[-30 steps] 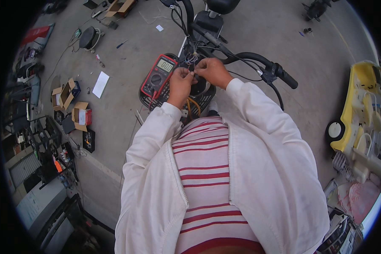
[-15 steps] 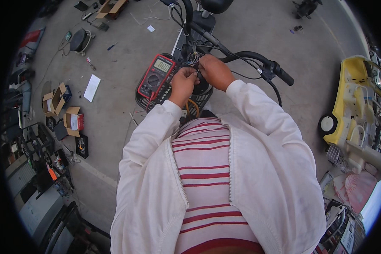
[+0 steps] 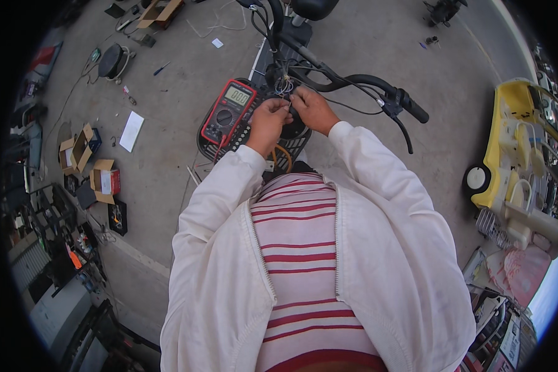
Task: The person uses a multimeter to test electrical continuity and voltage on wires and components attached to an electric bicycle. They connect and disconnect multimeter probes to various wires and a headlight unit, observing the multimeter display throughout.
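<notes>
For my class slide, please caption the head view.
Left hand and right hand close together by thin wires, beside a red meter.

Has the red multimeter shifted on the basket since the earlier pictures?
No: judged against the basket rim, the red multimeter lies in the same place, at the left side.

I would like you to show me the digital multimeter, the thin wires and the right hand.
Digital multimeter (image 3: pixel 225 115): head view, on its rotary dial.
Thin wires (image 3: pixel 284 85): head view, on their tangled loops.
Right hand (image 3: pixel 315 111): head view, on its back.
</notes>
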Demonstrator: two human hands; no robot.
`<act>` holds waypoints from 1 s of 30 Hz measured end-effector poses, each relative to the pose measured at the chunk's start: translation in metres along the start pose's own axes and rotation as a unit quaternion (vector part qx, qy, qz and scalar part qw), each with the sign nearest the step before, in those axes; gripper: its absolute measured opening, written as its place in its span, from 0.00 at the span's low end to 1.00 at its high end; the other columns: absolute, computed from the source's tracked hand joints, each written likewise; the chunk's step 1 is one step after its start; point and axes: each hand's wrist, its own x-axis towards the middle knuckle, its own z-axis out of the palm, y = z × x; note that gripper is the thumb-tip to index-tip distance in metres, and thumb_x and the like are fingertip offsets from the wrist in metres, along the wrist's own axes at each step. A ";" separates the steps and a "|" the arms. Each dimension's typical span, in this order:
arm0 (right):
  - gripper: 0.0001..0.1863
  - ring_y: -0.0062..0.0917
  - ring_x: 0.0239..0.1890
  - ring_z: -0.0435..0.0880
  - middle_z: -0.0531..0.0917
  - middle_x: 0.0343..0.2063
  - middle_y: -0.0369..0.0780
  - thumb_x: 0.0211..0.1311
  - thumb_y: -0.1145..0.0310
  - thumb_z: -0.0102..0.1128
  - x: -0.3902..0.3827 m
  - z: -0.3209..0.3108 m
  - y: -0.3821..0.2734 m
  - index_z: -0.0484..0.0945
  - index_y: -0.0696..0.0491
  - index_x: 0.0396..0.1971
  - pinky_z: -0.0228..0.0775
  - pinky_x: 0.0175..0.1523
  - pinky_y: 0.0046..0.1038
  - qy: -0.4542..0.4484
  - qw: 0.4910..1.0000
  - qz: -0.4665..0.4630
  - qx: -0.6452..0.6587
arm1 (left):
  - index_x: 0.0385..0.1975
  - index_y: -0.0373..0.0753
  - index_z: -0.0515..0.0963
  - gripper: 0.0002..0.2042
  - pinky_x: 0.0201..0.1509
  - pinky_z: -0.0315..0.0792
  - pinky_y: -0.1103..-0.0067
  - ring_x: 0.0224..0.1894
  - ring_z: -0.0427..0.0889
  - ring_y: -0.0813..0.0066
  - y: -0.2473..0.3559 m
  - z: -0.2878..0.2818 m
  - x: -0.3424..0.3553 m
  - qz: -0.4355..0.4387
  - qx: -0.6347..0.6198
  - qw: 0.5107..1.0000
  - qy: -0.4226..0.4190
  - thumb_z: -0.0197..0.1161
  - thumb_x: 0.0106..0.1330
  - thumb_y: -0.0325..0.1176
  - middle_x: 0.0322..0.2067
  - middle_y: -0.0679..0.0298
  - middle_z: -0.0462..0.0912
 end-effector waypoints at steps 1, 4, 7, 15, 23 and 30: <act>0.11 0.34 0.29 0.74 0.75 0.25 0.46 0.65 0.66 0.51 0.000 0.001 0.003 0.71 0.59 0.29 0.66 0.38 0.32 -0.004 1.000 0.002 0.014 | 0.41 0.31 0.74 0.07 0.39 0.76 0.81 0.31 0.79 0.77 -0.001 -0.001 0.000 0.000 -0.001 1.000 0.001 0.56 0.66 0.26 0.34 0.63 0.78; 0.09 0.26 0.30 0.70 0.72 0.24 0.41 0.65 0.68 0.52 -0.001 -0.002 0.004 0.69 0.59 0.29 0.65 0.39 0.28 -0.021 0.998 0.015 0.058 | 0.41 0.31 0.75 0.08 0.39 0.76 0.81 0.31 0.79 0.77 0.001 0.000 0.000 -0.002 -0.011 1.000 -0.001 0.57 0.66 0.26 0.34 0.63 0.78; 0.09 0.23 0.31 0.69 0.71 0.25 0.39 0.64 0.69 0.52 -0.002 -0.003 0.002 0.69 0.59 0.29 0.65 0.40 0.26 -0.024 0.996 0.023 0.079 | 0.41 0.31 0.75 0.08 0.39 0.76 0.81 0.31 0.78 0.78 -0.001 0.000 0.000 0.000 -0.005 1.000 -0.001 0.57 0.66 0.26 0.34 0.63 0.78; 0.11 0.25 0.29 0.74 0.79 0.25 0.42 0.59 0.66 0.56 0.004 -0.001 0.001 0.75 0.61 0.29 0.68 0.37 0.28 -0.005 0.996 0.081 0.040 | 0.40 0.31 0.76 0.07 0.37 0.74 0.82 0.30 0.77 0.79 0.001 0.000 0.000 0.001 0.027 1.000 0.008 0.58 0.65 0.26 0.32 0.65 0.78; 0.14 0.36 0.30 0.82 0.83 0.25 0.49 0.52 0.65 0.59 0.021 0.015 0.025 0.78 0.63 0.26 0.72 0.38 0.33 0.130 0.963 0.209 0.114 | 0.39 0.31 0.76 0.06 0.36 0.74 0.83 0.29 0.76 0.79 0.008 -0.005 0.002 -0.017 0.082 0.996 -0.016 0.57 0.65 0.26 0.31 0.66 0.78; 0.05 0.25 0.24 0.81 0.81 0.20 0.42 0.48 0.73 0.60 0.012 0.003 0.011 0.76 0.59 0.25 0.72 0.32 0.26 0.075 0.977 0.164 0.110 | 0.41 0.30 0.75 0.08 0.36 0.76 0.81 0.29 0.78 0.77 0.004 -0.006 0.000 -0.026 0.032 0.999 -0.013 0.56 0.66 0.25 0.32 0.62 0.78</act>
